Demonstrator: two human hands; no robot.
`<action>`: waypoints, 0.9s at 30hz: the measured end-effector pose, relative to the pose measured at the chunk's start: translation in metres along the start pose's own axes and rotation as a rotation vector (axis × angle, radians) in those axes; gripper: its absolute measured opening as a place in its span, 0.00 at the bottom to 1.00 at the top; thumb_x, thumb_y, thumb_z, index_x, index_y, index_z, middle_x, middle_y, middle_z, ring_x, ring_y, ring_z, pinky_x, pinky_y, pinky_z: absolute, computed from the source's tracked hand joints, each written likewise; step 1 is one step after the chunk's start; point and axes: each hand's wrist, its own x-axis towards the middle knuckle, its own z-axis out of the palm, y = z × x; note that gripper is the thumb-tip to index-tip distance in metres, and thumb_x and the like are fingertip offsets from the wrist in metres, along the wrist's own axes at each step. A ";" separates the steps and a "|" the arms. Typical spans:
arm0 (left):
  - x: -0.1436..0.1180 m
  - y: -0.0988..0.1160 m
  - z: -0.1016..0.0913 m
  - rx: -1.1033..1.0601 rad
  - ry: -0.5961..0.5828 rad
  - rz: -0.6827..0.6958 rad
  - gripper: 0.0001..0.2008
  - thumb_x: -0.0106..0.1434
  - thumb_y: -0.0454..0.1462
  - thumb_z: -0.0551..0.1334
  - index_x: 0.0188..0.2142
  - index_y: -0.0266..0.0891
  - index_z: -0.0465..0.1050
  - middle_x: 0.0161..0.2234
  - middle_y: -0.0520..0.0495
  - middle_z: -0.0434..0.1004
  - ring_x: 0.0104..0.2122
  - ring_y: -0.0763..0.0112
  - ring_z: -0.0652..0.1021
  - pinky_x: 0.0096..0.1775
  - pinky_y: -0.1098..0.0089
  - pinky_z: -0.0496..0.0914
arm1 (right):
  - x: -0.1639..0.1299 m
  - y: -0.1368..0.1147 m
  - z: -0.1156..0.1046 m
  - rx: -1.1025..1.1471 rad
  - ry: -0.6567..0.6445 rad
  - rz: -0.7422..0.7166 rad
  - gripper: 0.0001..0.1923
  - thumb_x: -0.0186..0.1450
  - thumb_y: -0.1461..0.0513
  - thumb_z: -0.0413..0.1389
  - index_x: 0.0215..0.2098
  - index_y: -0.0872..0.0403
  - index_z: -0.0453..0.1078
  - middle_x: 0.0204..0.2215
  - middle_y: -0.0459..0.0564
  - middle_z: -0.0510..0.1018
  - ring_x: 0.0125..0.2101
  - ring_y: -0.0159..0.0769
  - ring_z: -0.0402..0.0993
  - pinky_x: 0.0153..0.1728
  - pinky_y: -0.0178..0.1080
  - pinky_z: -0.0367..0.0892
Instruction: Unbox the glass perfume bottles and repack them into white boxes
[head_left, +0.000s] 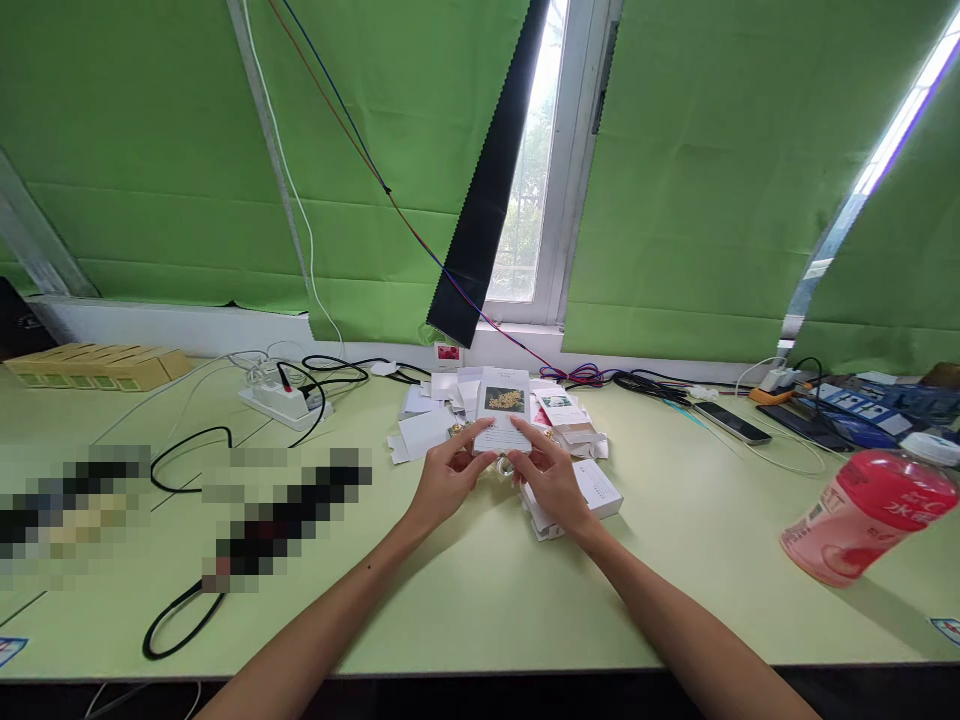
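both hands, left hand and right hand, pinch one small box by fingertips, so it may slip onto the pile of boxes.

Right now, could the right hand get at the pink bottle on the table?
Probably yes: the right hand shares a white card with the left hand, but bare table lies toward the pink bottle.

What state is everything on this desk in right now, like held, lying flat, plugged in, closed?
white box: upright, held by both hands
left hand: gripping the box's lower left edge
right hand: gripping its lower right edge
pile of flat boxes: lying loose behind the hands
power strip: cables plugged in
pink bottle: capped, standing on the desk
phone: lying flat, screen dark
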 end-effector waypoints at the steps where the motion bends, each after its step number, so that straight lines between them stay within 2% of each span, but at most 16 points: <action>1: 0.000 0.000 0.000 -0.001 0.001 -0.003 0.29 0.60 0.49 0.66 0.58 0.39 0.73 0.21 0.59 0.59 0.18 0.79 0.62 0.23 0.76 0.60 | 0.000 0.000 0.000 0.000 0.001 -0.001 0.32 0.63 0.51 0.63 0.62 0.53 0.70 0.29 0.45 0.76 0.23 0.29 0.68 0.27 0.37 0.74; 16: -0.001 -0.002 -0.001 0.021 0.018 0.012 0.27 0.61 0.50 0.65 0.56 0.39 0.75 0.20 0.58 0.59 0.18 0.79 0.62 0.22 0.75 0.59 | 0.000 0.001 0.001 -0.014 0.022 -0.032 0.29 0.62 0.51 0.63 0.59 0.52 0.73 0.32 0.46 0.79 0.22 0.29 0.68 0.25 0.37 0.75; 27: 0.000 -0.001 0.000 -0.003 0.028 -0.013 0.26 0.60 0.50 0.66 0.53 0.38 0.78 0.19 0.57 0.61 0.18 0.79 0.61 0.21 0.76 0.58 | 0.000 0.000 0.000 -0.032 0.023 -0.010 0.29 0.63 0.52 0.63 0.59 0.53 0.72 0.29 0.44 0.77 0.22 0.29 0.68 0.25 0.37 0.74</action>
